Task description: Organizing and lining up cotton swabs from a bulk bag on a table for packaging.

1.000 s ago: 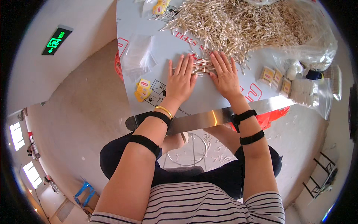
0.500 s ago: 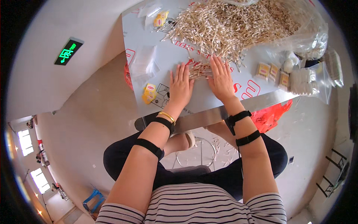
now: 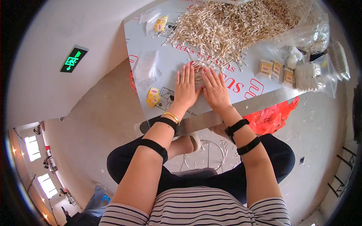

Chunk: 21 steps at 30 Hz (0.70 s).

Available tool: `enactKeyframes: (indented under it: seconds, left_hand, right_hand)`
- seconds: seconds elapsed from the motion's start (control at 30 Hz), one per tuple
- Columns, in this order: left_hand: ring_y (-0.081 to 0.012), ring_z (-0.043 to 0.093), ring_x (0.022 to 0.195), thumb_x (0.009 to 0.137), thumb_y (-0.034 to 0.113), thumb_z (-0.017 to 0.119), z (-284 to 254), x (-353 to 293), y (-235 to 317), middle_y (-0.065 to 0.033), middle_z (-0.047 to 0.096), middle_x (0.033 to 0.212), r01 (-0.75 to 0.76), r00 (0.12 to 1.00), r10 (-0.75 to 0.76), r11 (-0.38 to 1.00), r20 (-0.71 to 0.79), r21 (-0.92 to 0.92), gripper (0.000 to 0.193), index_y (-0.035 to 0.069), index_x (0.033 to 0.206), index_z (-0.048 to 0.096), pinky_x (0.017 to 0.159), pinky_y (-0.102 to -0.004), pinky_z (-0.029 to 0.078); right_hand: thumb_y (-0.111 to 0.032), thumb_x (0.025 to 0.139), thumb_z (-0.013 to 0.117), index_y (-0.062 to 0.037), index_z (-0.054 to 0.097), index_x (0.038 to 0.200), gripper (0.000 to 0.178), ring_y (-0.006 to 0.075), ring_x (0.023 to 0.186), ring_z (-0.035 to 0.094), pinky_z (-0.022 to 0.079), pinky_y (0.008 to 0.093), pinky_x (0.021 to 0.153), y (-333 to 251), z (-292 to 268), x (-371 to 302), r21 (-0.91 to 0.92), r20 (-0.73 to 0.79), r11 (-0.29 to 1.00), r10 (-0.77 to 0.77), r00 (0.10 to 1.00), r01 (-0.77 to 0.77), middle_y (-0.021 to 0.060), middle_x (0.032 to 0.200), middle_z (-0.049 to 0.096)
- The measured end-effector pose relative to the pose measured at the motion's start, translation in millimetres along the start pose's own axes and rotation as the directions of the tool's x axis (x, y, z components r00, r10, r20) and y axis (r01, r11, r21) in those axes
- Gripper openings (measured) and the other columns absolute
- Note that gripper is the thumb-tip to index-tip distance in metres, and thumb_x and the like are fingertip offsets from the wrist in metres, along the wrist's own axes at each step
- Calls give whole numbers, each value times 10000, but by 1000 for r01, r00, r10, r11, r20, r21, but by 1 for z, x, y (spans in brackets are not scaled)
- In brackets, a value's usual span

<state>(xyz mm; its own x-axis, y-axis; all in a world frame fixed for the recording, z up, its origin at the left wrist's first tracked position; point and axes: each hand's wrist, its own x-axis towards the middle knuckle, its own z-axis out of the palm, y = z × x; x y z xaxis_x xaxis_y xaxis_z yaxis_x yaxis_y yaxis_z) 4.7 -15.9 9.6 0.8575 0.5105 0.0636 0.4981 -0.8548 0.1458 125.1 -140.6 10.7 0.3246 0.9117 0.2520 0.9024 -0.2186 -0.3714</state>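
Observation:
My left hand [image 3: 185,90] lies palm down with straight fingers on the steel-topped table [image 3: 171,107]. Close beside it, my right hand [image 3: 217,90] is flat too, its fingers stretched forward and thumb almost meeting the left one. A small bunch of cotton swabs [image 3: 198,76] shows in the gap between the two hands; part of it is hidden by the fingers. Just beyond the fingertips spreads a large heap of loose cotton swabs [image 3: 226,32], its near edge reaching toward my hands.
Clear plastic sleeves [image 3: 148,67] and yellow cards [image 3: 152,97] lie left; more yellow cards [image 3: 161,23] lie farther back. On the right are filled swab packs [image 3: 266,68], a bag of white bundles [image 3: 309,77] and a large clear bag [image 3: 315,32]. A red bag [image 3: 269,116] hangs below the table edge.
My right hand has slid left toward the left hand, narrowing the gap and the bunch of swabs between them. At the lower left, a person has come into view.

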Motion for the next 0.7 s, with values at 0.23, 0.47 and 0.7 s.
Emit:
enactKeyframes:
  seconds: [0.23,0.47,0.7]
  left_hand:
    - [-360,164,1575,958,499,611,-2,5,-9,-224,192,1685,-33,999,33,999,-41,-15,973,-50,1611,142,1280,-523,104]
    - [-361,162,1575,984,550,542,9,-8,-14,-229,206,1680,35,998,-35,999,-44,-11,954,-64,1605,157,1278,-522,105]
    - [-343,172,1574,992,527,539,4,-23,-17,-217,210,1681,82,995,-81,996,-56,22,912,-63,1597,195,1276,-521,121]
  right_hand:
    - [-270,993,537,-39,305,1593,684,277,1568,216,148,476,1286,17,4,35,-7,13,1000,21,1000,-21,112,1682,265]
    - [-514,1035,460,-82,278,1616,746,210,1576,188,133,444,1290,33,4,41,-203,122,979,2,993,23,64,1704,228]
    - [-522,1042,438,-155,291,1623,702,205,1574,194,123,447,1293,40,-2,33,-270,144,960,-28,989,67,42,1701,239]
